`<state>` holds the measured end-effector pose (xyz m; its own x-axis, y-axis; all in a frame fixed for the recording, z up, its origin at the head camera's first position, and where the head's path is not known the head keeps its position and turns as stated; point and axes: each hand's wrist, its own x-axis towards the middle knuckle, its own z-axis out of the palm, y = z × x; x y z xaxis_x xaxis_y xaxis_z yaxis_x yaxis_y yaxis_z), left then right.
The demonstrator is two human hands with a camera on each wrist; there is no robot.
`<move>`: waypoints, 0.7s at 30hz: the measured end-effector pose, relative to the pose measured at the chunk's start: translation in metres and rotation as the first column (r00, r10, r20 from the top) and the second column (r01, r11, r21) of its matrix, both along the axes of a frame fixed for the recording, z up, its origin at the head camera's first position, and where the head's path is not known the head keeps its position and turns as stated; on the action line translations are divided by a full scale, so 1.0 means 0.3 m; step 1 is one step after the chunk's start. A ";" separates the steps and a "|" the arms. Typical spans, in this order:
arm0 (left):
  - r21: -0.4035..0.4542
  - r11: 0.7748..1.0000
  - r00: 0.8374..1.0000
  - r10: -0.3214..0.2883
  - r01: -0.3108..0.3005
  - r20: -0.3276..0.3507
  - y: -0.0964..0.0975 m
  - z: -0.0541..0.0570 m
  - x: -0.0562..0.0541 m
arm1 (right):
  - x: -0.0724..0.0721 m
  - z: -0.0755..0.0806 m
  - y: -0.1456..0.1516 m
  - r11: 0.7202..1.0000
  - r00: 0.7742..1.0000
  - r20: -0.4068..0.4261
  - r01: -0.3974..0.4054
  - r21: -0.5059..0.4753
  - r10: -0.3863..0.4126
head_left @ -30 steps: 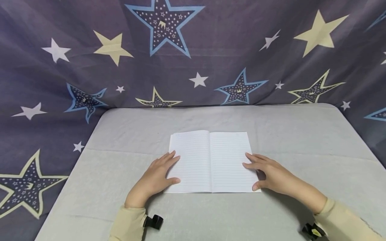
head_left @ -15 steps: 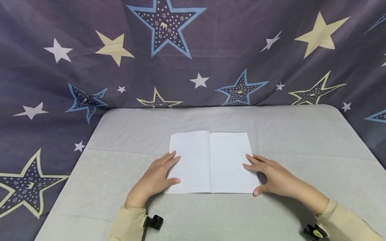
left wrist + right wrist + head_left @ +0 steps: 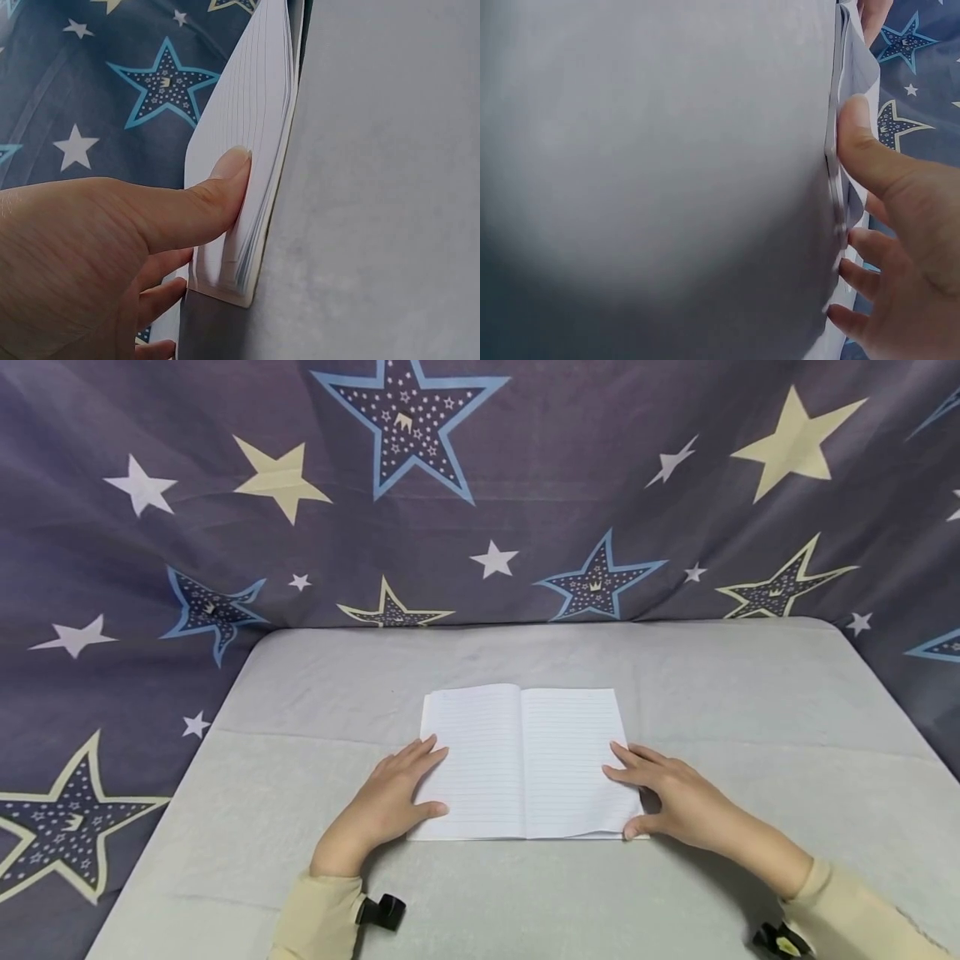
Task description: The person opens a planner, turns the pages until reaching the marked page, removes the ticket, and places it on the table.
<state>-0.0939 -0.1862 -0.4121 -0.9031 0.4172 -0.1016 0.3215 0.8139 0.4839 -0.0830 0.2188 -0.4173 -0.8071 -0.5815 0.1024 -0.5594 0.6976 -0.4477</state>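
Fingers (image 3: 635,773) of the right hand (image 3: 678,795) lie spread apart over the outer edge of the right page (image 3: 573,752), with the thumb (image 3: 859,127) set well away from them at the near corner. The thumb touches the paper there, and beside it the near edge of the page bows up off the sheets below; the right wrist view shows this bulge on both sides of the thumb. Left hand (image 3: 386,797) is likewise loosely spread, its fingertips on the outer edge of the left page (image 3: 476,768) and its thumb (image 3: 214,196) flat on the lined paper near the lower corner. Between the two hands lies the notebook (image 3: 522,777), open near the middle of the table (image 3: 487,902), its fold running away from the person. Thin sheets show stacked above a pale cover in the left wrist view. Beige sleeves (image 3: 318,914) cover both forearms, and a small black device (image 3: 384,912) sits by each wrist. Pale grey cloth covers the table, and behind it hangs a dark curtain (image 3: 555,452) printed with white, yellow and blue-edged stars (image 3: 411,431).
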 end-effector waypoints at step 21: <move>0.003 1.000 1.000 -0.004 0.004 0.001 -0.003 -0.007 -0.001 | 0.006 0.016 -0.021 0.997 1.000 -0.010 0.026 0.078 -0.025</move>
<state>-0.0942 -0.1870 -0.4142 -0.9012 0.4215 -0.1012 0.3247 0.8110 0.4866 -0.0812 0.2125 -0.4127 -0.8211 -0.5671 0.0649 -0.5445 0.7442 -0.3868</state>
